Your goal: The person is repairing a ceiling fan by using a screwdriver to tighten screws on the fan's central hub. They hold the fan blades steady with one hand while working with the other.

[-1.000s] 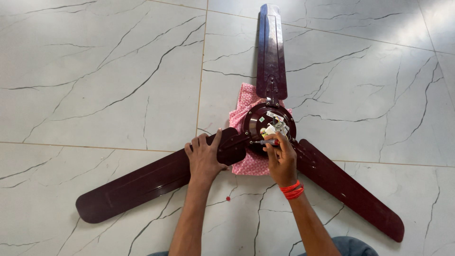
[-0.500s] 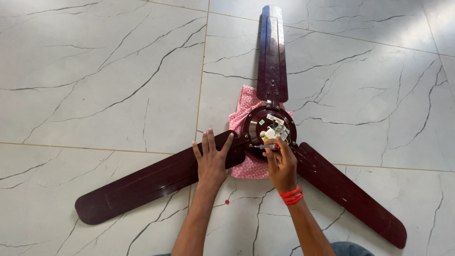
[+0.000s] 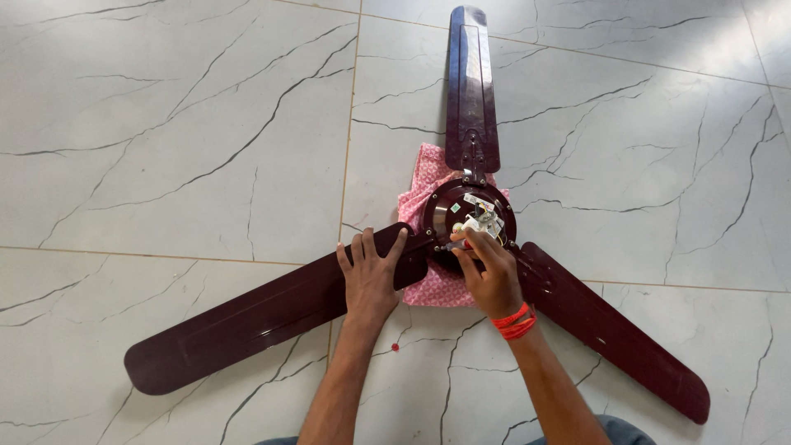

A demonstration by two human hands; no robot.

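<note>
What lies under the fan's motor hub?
A pink patterned cloth sticks out from beneath the motor hub, on the marbled floor. How far it reaches underneath is hidden by the hub.

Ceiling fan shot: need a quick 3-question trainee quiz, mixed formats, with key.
1. True or false: the left hand lies flat on a fan blade.
2. What lies under the fan hub? A) pink cloth B) newspaper C) wooden board
3. Fill in: the right hand, with a red band on its wrist, works at the fan's ____.

Key: 1 true; 2 A, the pink cloth; 3 hub.
</note>
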